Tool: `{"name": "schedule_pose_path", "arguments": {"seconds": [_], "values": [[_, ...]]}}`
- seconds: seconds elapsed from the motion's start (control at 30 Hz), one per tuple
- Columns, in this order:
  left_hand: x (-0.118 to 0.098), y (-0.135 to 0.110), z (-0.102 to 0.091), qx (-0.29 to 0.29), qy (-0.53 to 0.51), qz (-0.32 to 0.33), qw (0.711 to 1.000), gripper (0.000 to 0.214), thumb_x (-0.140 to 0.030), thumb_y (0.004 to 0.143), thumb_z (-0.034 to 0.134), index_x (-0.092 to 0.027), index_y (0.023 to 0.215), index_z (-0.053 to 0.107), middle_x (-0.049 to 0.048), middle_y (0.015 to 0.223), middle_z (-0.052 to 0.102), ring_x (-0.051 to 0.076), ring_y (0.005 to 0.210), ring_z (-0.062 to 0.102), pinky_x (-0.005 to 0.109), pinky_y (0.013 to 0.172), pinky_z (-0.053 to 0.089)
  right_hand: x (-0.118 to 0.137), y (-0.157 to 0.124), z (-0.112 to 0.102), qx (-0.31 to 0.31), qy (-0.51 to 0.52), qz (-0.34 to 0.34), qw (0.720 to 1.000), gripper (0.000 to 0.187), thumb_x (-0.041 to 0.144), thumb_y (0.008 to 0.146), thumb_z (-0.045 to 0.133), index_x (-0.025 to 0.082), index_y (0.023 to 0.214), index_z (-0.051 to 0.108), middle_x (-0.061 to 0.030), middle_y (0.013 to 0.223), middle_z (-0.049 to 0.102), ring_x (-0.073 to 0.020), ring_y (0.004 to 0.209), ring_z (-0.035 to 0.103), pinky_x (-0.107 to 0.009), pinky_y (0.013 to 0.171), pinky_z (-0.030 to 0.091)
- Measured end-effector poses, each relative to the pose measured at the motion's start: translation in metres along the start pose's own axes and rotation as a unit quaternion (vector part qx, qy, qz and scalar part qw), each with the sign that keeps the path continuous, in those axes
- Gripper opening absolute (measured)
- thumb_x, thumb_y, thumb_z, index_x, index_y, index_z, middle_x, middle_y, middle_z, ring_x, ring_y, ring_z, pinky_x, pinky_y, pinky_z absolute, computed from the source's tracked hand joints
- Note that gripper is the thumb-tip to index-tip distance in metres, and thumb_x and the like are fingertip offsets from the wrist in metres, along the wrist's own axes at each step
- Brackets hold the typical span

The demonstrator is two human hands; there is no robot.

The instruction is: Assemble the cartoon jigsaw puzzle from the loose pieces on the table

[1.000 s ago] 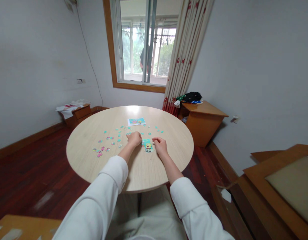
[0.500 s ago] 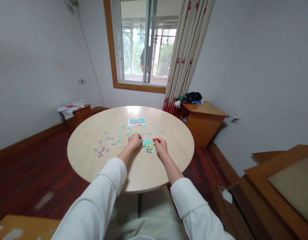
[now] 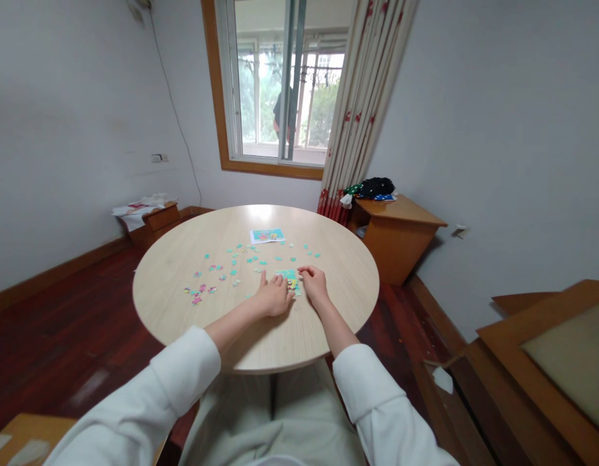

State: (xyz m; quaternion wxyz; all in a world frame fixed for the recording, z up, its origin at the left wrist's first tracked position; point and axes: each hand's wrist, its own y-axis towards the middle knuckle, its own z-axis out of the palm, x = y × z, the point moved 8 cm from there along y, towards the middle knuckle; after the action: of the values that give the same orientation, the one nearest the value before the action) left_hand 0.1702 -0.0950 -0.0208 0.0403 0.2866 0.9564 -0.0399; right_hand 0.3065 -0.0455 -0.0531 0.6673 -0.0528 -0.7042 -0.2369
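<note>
A partly joined jigsaw puzzle (image 3: 288, 274) in turquoise with a yellow cartoon figure lies near the table's middle. Across its left and lower part rests my left hand (image 3: 274, 296), palm down, fingers stretched and thumb apart, hiding some of it. Just off the puzzle's right edge, my right hand (image 3: 313, 283) touches the table with fingertips drawn together; anything between them is too small to make out. Loose turquoise puzzle pieces (image 3: 234, 263) are scattered beyond and left of my hands. Several pink pieces (image 3: 197, 299) lie farther left.
A picture sheet (image 3: 267, 236) lies beyond the pieces on the round table (image 3: 182, 239). A wooden cabinet (image 3: 401, 220) with dark cloths on top stands at the back right. A person (image 3: 283, 115) shows through the window.
My left hand has moved right and nearer, from beside the puzzle onto it, and its fingers have spread flat. My right hand has stayed nearly still.
</note>
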Motion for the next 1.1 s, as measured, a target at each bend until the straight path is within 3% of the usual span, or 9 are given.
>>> {"name": "schedule_pose_path", "arguments": {"seconds": [0.13,0.4,0.6,0.73,0.83,0.97,1.1], "values": [[-0.005,-0.005,0.012,0.018,-0.004,-0.020,1.000,0.069,-0.047,0.094,0.020,-0.002,0.147,0.025,0.0233,0.155,0.017,0.031,0.145,0.014,0.057,0.114,-0.001,0.001,-0.002,0.000,0.002,-0.010,-0.003,1.000,0.022,0.027,0.061,0.048,0.019,0.067,0.068,-0.0023,0.072,0.069,-0.0177,0.072,0.061,-0.030,0.073,0.048],[-0.001,0.007,0.014,-0.010,-0.027,-0.023,0.999,0.070,-0.048,0.094,0.019,-0.003,0.147,0.023,0.0224,0.155,0.016,0.030,0.145,0.013,0.058,0.113,0.001,0.003,-0.003,-0.001,0.002,-0.027,-0.006,1.000,0.024,0.027,0.061,0.047,0.018,0.068,0.068,-0.0032,0.073,0.069,-0.0182,0.073,0.061,-0.030,0.074,0.048],[0.006,-0.001,0.008,-0.033,-0.058,-0.037,0.997,0.070,-0.048,0.094,0.016,-0.004,0.149,0.018,0.0207,0.156,0.012,0.029,0.145,0.010,0.056,0.114,0.004,0.007,-0.005,-0.002,0.001,-0.017,0.004,1.000,0.023,0.027,0.060,0.047,0.019,0.067,0.067,-0.0031,0.071,0.069,-0.0187,0.073,0.061,-0.030,0.072,0.048],[0.025,-0.018,-0.006,-0.061,-0.063,-0.069,0.994,0.070,-0.048,0.094,0.019,-0.005,0.149,0.018,0.0209,0.156,0.013,0.028,0.145,0.008,0.055,0.115,0.005,0.010,-0.008,-0.003,-0.002,-0.025,0.002,1.000,0.023,0.027,0.061,0.047,0.019,0.068,0.068,-0.0034,0.072,0.070,-0.0193,0.075,0.063,-0.030,0.073,0.048],[0.051,-0.036,-0.011,-0.090,-0.056,-0.105,0.989,0.069,-0.048,0.093,0.019,-0.008,0.150,0.019,0.0201,0.156,0.014,0.029,0.145,0.011,0.056,0.114,0.007,0.011,-0.010,-0.004,-0.002,-0.049,0.001,0.999,0.024,0.027,0.063,0.047,0.019,0.070,0.068,-0.0037,0.075,0.070,-0.0194,0.077,0.063,-0.030,0.075,0.048],[0.087,-0.059,0.000,-0.094,-0.037,-0.153,0.983,0.069,-0.046,0.093,0.022,-0.007,0.149,0.020,0.0212,0.155,0.015,0.031,0.144,0.013,0.057,0.113,0.010,0.013,-0.011,-0.005,0.004,-0.079,-0.003,0.997,0.024,0.026,0.063,0.047,0.019,0.069,0.069,-0.0035,0.075,0.071,-0.0194,0.078,0.063,-0.030,0.076,0.048],[0.107,-0.080,0.012,-0.118,-0.022,-0.201,0.972,0.067,-0.042,0.093,0.024,-0.004,0.148,0.023,0.0241,0.153,0.020,0.033,0.143,0.019,0.059,0.111,0.016,0.014,-0.011,-0.004,0.009,-0.099,-0.009,0.995,0.024,0.025,0.064,0.046,0.020,0.069,0.069,-0.0031,0.073,0.071,-0.0192,0.077,0.063,-0.029,0.074,0.048]]}}
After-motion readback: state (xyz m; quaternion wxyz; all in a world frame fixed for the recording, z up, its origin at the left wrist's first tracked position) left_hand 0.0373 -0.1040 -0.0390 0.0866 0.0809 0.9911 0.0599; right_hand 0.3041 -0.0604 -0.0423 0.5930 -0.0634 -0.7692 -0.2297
